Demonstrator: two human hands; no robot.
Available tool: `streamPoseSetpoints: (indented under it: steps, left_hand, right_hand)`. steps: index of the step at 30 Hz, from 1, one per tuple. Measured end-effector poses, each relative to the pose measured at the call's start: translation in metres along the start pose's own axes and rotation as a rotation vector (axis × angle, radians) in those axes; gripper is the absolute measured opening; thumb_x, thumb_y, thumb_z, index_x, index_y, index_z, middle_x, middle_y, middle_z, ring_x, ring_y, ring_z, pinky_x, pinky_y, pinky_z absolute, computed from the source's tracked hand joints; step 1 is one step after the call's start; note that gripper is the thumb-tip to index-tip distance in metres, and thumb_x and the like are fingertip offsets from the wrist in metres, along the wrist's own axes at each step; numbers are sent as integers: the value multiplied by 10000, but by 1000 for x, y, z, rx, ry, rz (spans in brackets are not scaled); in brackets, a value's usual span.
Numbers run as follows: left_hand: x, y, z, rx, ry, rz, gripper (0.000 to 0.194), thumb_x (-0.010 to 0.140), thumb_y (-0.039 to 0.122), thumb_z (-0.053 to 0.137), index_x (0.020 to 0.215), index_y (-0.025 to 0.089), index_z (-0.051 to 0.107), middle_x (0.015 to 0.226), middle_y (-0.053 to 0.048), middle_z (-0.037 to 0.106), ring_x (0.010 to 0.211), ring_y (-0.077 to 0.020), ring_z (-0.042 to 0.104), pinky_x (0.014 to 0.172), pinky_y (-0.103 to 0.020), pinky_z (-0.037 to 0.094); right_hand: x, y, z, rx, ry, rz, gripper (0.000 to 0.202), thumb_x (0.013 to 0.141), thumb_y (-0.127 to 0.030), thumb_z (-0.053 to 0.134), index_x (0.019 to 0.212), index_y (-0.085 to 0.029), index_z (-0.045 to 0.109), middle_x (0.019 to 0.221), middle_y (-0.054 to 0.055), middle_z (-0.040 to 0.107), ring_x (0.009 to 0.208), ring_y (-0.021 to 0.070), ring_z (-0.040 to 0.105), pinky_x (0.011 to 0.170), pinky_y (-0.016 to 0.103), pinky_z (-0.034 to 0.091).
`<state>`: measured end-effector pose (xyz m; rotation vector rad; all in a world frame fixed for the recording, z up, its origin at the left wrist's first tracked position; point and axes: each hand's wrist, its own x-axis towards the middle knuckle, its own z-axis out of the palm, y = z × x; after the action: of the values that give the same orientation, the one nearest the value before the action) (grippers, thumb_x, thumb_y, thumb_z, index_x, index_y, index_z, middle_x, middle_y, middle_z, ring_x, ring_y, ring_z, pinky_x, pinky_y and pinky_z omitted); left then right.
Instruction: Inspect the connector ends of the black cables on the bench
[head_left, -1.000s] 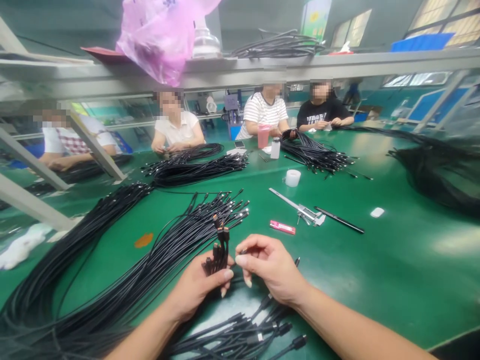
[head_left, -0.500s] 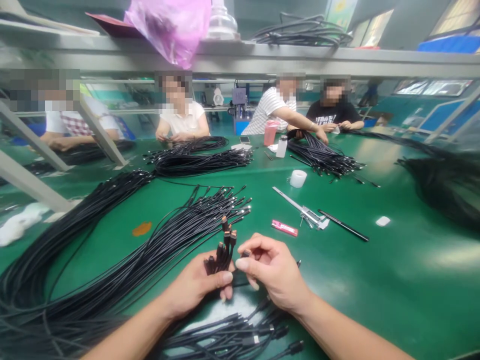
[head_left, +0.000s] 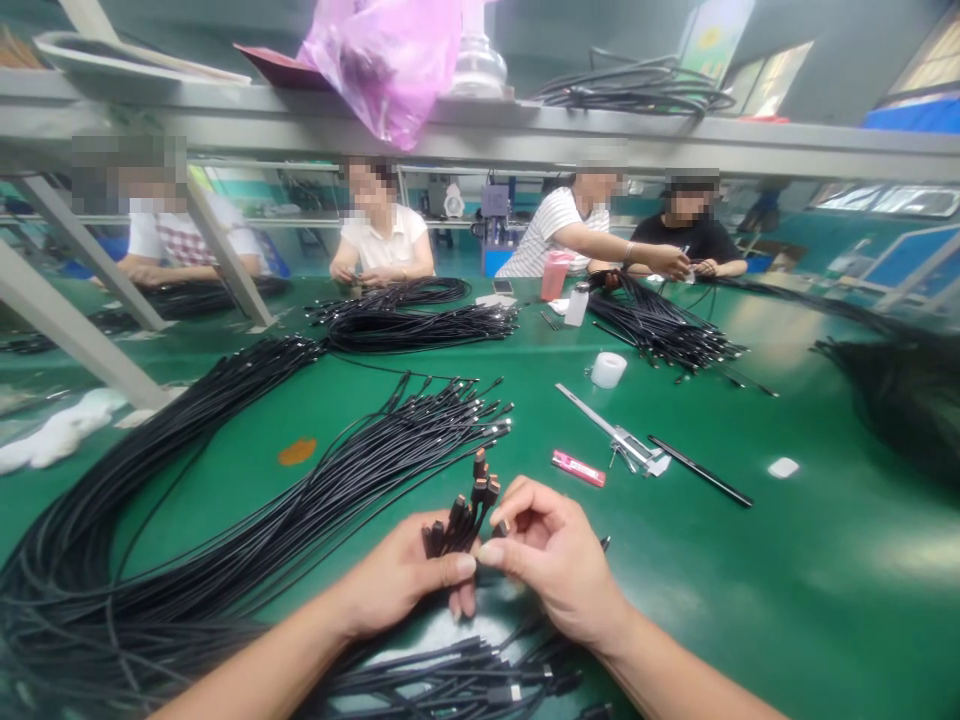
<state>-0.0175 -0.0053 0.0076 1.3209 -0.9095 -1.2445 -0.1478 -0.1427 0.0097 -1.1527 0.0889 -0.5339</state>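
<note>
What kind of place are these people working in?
Probably a cable factory or assembly workshop: long bundles of black cables lie across a green worktable, a caliper rests among them, and several people sit along the far side, some with hands at cables.

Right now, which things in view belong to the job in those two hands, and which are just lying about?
Seemingly in the job:
- cable connectors, bunched in the left hand
- single connector, pinched in the right hand
- long black cables

Apparently lying about, untouched:
- silver caliper
- black pen-like stick
- pink packet
- white roll
</note>
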Motion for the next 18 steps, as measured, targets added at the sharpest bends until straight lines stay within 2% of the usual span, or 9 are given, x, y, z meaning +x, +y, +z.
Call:
streamPoseSetpoints:
  steps: [10, 13, 16, 18]
  left_hand:
    - [1, 1, 1, 31, 10, 2, 323, 865, 425, 685, 890, 113, 607, 663, -73, 682, 600, -152, 614, 630, -276, 493]
    - [4, -3, 1, 16, 54, -8, 353, 848, 452, 694, 918, 128, 573, 647, -65, 687, 548, -138, 599, 557, -243, 473]
    - [7, -6, 3, 3, 93, -49, 374, 824, 469, 708, 921, 150, 539, 564, -5, 634, 454, -99, 525, 454, -189, 400]
    - [9, -6, 4, 12, 82, -76, 381, 812, 481, 709, 904, 160, 526, 536, 35, 582, 404, -71, 457, 408, -171, 353]
  right_hand:
    - [-2, 1, 0, -54, -28, -37, 238, 665, -232, 868, 756, -198, 650, 727, -26, 519, 629, 107, 513, 550, 231, 417]
    - [1, 7, -4, -54, -6, 7, 269, 694, -295, 854, 781, -194, 620, 717, -32, 512, 562, 88, 476, 483, 211, 404]
    - [7, 15, -14, -46, 44, 88, 276, 776, -360, 791, 850, -208, 574, 671, -64, 465, 457, 52, 402, 398, 175, 342]
    - [12, 19, -22, -101, 121, 51, 305, 796, -355, 774, 990, -230, 575, 776, -39, 518, 535, 67, 484, 455, 181, 421]
